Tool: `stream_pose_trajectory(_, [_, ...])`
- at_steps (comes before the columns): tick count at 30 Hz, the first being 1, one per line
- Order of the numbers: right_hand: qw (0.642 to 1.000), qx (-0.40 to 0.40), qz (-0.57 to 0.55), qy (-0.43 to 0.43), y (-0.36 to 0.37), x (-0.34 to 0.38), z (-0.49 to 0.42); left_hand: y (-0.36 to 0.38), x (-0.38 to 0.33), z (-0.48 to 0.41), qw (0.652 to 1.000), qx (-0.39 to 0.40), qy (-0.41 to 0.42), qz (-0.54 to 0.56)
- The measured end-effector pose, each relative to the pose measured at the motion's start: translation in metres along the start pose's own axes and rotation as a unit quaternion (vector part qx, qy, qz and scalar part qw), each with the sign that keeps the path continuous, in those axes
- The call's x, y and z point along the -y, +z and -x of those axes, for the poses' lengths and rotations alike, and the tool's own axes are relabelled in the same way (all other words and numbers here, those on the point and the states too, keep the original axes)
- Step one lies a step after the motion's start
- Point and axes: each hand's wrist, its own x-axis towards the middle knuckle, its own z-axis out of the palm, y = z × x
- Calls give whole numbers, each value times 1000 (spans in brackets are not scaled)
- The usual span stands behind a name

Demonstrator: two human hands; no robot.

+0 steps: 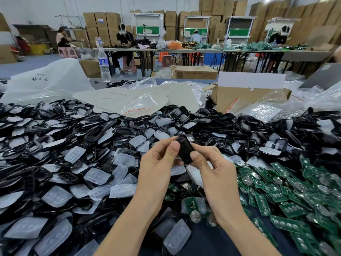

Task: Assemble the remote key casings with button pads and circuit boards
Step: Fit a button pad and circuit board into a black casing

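Both my hands hold one black remote key casing (185, 148) above the middle of the table. My left hand (156, 165) pinches its left side with the thumb on top. My right hand (210, 165) grips its right and lower end. Around them lies a big heap of black casing shells (103, 132) mixed with translucent white button pads (96, 175). Green circuit boards (287, 193) with round metal cells are piled at the right. What is inside the held casing is hidden.
A cardboard box (245, 97) and clear plastic bags (262, 111) stand behind the heap. A water bottle (104, 65) stands at the far left edge, next to a large white bag (49, 78). Other people work at long tables (184, 50) beyond, before stacked cartons.
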Motion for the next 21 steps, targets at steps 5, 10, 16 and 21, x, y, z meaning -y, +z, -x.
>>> stream_pose_trajectory(5, [1000,1,-1,28,-3,1,-3,-2,3,-1,1000,-10,-14,17])
stream_pose_trajectory(10, [980,58,-155,113,-1,2,-5,-1,2,-2,998,-25,-27,52])
stream_pose_trajectory(16, [937,111,-278,178,-1,-5,-7,2,0,1,998,-32,11,-44])
stream_pose_trajectory(21, [973,124,-165,100,-9,-5,-9,6,-7,7,993,5,40,-114])
